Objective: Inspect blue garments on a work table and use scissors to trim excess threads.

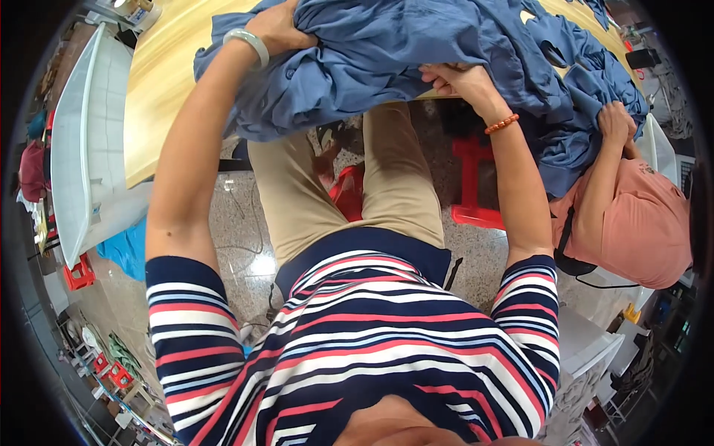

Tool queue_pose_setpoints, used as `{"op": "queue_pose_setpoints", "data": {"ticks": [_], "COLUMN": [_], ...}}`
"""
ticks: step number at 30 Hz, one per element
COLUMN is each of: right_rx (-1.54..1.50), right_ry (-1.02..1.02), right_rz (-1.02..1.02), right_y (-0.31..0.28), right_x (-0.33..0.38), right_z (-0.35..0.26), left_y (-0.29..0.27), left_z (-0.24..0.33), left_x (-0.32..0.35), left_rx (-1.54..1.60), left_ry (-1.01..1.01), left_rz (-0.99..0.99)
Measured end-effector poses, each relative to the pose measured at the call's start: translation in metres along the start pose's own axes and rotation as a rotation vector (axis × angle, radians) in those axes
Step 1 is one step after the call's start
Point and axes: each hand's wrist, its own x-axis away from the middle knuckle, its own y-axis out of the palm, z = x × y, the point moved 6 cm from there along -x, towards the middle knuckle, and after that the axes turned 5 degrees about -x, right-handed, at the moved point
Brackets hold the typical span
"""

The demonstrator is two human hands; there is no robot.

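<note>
A large blue garment (416, 52) lies bunched on a light wooden table (160, 82) in front of me. My left hand (279, 28), with a pale green bangle on the wrist, grips a fold of the blue cloth at the upper left. My right hand (457, 80), with an orange bead bracelet on the wrist, holds the cloth's lower edge near the table's front. I wear a striped shirt and tan trousers.
A person in a salmon shirt (639, 223) sits at my right, one hand (616, 123) on the same blue cloth. A red plastic stool (472, 186) stands under the table. A white table (74, 141) stands at the left, with small red stools on the tiled floor.
</note>
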Motion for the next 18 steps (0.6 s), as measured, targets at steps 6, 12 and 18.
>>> {"op": "queue_pose_setpoints", "data": {"ticks": [6,12,18], "right_rx": [0.161,0.048,0.087], "right_ry": [-0.100,-0.090,-0.183], "right_rz": [0.033,0.050,0.026], "right_y": [0.001,-0.003,0.004], "right_x": [-0.002,0.002,0.003], "right_z": [0.000,0.018,0.004], "left_y": [0.009,0.013,0.017], "left_z": [-0.014,-0.014,-0.043], "left_x": [-0.001,-0.003,-0.008], "left_rx": [-0.051,-0.038,0.090], "left_ry": [-0.052,-0.079,-0.042], "left_rz": [0.085,0.088,0.061]}}
